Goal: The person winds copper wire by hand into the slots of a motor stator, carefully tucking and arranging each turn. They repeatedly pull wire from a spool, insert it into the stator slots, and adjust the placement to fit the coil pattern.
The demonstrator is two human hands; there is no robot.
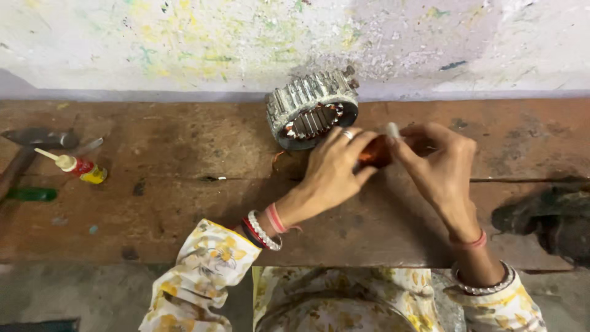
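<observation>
My left hand (pixel 332 169) and my right hand (pixel 439 163) meet over a worn wooden bench (pixel 184 209). Between them they hold a coil of copper-coloured wire (pixel 375 152). My left fingers wrap its left side, and my right fingers pinch its right end, where a small white piece (pixel 392 129) sticks up. Just behind my left hand, a grey metal motor stator (pixel 312 109) with finned sides and red-and-white winding slots lies tilted on the bench, touching nothing I hold.
At the left of the bench lie a small glue bottle with a red and yellow label (pixel 78 166), a green-handled tool (pixel 31 194) and a hammer (pixel 34 141). A dark cloth (pixel 553 221) sits at the right edge. A paint-spattered wall (pixel 246 43) rises behind.
</observation>
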